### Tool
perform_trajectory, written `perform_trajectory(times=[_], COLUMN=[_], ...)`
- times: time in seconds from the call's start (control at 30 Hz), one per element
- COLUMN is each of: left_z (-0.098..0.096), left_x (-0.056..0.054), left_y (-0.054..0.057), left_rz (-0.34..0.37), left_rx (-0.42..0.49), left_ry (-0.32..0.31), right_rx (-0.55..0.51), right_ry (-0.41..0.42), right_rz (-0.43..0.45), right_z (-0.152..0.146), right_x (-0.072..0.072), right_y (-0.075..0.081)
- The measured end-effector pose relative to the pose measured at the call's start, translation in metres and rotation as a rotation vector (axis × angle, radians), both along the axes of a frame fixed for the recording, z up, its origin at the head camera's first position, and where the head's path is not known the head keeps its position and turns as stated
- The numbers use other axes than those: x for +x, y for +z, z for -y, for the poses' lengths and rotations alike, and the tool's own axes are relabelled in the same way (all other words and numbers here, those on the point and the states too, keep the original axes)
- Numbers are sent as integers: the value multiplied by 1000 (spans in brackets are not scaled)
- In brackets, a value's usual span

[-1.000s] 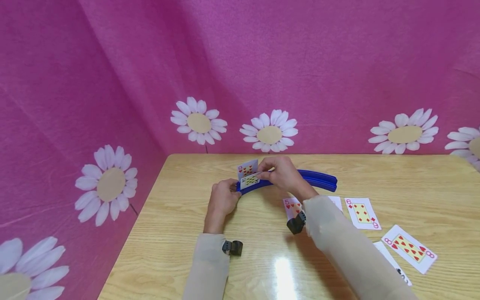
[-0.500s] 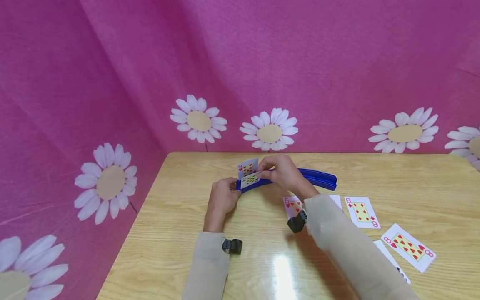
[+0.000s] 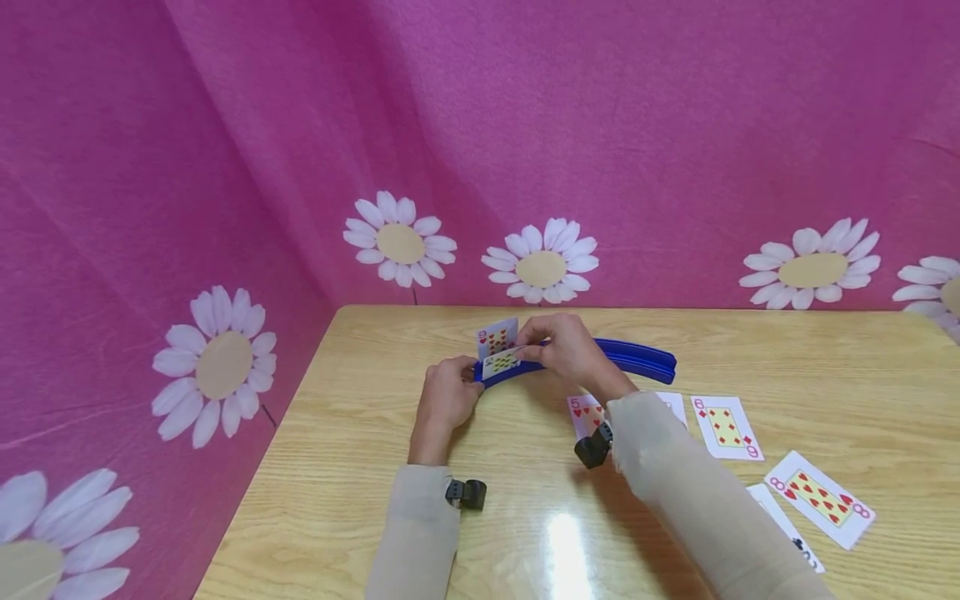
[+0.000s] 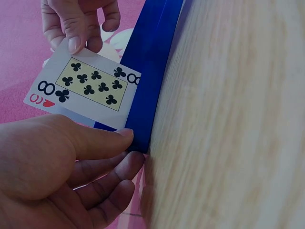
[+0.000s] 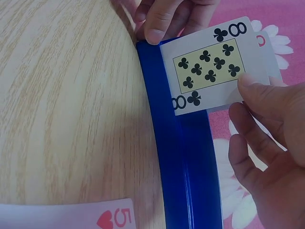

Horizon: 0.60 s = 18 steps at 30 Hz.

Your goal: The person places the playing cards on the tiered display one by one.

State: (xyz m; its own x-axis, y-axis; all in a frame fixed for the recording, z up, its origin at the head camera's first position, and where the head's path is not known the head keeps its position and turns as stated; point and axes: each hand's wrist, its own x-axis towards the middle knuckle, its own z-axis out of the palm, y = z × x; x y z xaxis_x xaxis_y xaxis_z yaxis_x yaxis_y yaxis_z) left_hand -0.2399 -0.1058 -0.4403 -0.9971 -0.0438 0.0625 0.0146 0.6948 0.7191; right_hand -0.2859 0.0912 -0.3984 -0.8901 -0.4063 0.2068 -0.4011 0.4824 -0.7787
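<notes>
A curved blue card holder [image 3: 637, 360] lies toward the back of the table. My left hand [image 3: 447, 396] grips its left end, with the thumb [image 4: 107, 142] on the front and the fingers curled beneath. The eight of clubs [image 5: 209, 67] stands in the front of the holder near that end, its lower edge in the slot. My right hand [image 3: 562, 346] pinches this card by its upper right edge between thumb and fingers. Right behind it, a nine of hearts [image 3: 497, 335] stands taller in the holder, mostly covered by the eight in both wrist views.
To the right on the wooden table [image 3: 337, 517] lie a five of hearts [image 3: 586, 412], a six of diamonds [image 3: 726, 427], an eight of hearts [image 3: 820, 500] and a club card [image 3: 783, 529]. Another card [image 3: 673, 406] is partly under the right sleeve. A pink flowered cloth [image 3: 637, 150] hangs behind.
The eight of clubs tipped back a little, then came more upright again in the holder. Both hands have kept almost the same place.
</notes>
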Motion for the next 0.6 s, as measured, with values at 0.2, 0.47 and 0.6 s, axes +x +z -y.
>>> perform_trajectory(times=[0.2,0.47,0.6], left_z=[0,-1,-1], left_x=[0,1,1], left_y=[1,1,0], left_rz=[-4,16,19], left_rx=[-2,1,3], left_ry=[-2,2,8], right_rx=[-7,-24,-15], right_ry=[-4,12,6], right_rz=[6,-24,-8], right_z=[2,4,5], right_x=[-1,-2,-2], right_y=[-2,-5,-5])
